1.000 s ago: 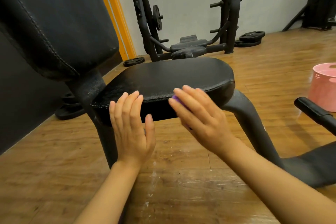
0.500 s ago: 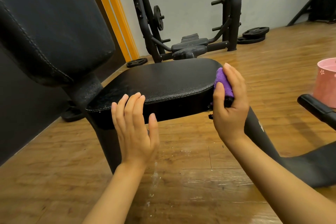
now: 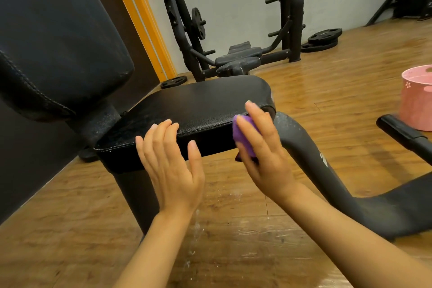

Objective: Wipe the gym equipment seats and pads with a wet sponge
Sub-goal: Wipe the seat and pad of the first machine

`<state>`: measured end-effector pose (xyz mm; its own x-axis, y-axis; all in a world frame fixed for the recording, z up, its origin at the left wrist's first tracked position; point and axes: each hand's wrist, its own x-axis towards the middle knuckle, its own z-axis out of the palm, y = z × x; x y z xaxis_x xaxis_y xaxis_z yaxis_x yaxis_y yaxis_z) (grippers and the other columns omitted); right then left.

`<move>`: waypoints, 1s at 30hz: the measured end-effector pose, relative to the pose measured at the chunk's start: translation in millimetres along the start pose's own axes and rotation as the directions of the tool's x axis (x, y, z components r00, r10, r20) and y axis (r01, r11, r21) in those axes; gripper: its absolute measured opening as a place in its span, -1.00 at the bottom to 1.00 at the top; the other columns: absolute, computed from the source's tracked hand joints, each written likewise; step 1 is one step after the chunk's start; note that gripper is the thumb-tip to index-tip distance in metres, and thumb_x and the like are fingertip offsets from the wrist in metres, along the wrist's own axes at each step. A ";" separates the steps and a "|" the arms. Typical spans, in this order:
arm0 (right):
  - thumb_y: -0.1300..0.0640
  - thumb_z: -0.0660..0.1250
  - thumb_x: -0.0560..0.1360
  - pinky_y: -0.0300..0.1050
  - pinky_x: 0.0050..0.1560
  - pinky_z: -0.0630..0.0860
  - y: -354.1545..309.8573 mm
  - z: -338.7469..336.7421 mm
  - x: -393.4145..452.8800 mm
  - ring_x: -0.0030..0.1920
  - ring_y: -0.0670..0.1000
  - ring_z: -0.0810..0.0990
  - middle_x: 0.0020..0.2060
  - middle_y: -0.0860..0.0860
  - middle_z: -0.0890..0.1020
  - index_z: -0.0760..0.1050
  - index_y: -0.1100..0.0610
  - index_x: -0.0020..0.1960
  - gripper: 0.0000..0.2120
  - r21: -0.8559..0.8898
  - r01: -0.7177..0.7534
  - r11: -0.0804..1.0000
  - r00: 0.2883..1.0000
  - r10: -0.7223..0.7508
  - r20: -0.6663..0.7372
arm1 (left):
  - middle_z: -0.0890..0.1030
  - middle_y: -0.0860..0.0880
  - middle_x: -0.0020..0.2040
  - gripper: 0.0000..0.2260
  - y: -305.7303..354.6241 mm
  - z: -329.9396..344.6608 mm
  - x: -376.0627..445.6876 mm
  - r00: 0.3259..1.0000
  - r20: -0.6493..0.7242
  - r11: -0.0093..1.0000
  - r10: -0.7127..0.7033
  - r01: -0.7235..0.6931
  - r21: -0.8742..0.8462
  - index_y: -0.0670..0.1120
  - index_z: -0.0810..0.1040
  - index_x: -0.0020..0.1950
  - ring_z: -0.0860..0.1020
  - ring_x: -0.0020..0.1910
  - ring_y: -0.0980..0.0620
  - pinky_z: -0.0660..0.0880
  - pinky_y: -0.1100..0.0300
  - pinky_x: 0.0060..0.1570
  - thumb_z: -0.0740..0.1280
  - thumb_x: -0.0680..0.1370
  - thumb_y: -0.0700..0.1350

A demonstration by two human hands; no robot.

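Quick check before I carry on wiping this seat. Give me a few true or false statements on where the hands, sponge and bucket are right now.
1. The right hand presses a purple sponge against the seat pad's near edge. True.
2. The left hand holds a second sponge. False: it holds nothing; its straight fingers rest against the seat's front edge.
3. The pink bucket stands on the seat. False: it stands on the wooden floor at the right.
4. Weight plates lie on the floor by the rack at the back wall. True.
5. The sponge is on the backrest. False: it is at the seat's front right corner.
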<state>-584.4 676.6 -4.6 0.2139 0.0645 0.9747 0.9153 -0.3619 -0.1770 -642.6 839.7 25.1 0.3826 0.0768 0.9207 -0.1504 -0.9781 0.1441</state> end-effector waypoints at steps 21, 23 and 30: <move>0.23 0.21 0.65 0.11 0.54 0.06 -28.1 29.1 -8.3 0.54 0.09 0.16 0.45 0.10 0.30 0.29 0.20 0.44 -0.63 -0.101 0.024 0.995 1.000 -0.025 -0.013 | 0.47 -0.26 0.34 -0.63 1.7 10.2 -2.1 0.997 -0.072 1.000 0.003 -0.002 0.018 -0.28 0.38 0.37 0.28 0.45 -0.22 -0.09 -0.10 0.55 0.11 0.63 -0.11; 0.24 0.25 0.64 0.11 0.53 0.12 -24.1 24.0 -2.8 0.52 0.11 0.22 0.45 0.11 0.32 0.30 0.20 0.43 -0.62 -0.108 0.059 0.992 0.998 -0.060 -0.002 | 0.46 -0.25 0.35 -0.62 -2.0 8.1 -2.4 0.998 -0.054 1.000 0.023 -0.023 0.013 -0.26 0.36 0.38 0.27 0.45 -0.21 -0.09 -0.08 0.55 0.12 0.63 -0.10; 0.23 0.40 0.55 0.13 0.46 0.30 -27.2 11.8 23.2 0.38 0.18 0.45 0.30 0.22 0.54 0.57 0.29 0.25 -0.71 -0.175 0.124 0.977 0.992 -0.117 0.048 | 0.47 -0.23 0.37 -0.61 -4.4 1.9 -3.1 0.999 -0.001 0.998 0.042 -0.042 0.046 -0.22 0.34 0.41 0.29 0.45 -0.19 -0.05 -0.08 0.55 0.12 0.64 -0.04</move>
<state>-600.3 699.0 21.2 0.1216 0.1508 0.9811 0.8605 -0.5086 -0.0284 -641.3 843.4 20.9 0.3752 0.0361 0.9262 -0.1238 -0.9883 0.0887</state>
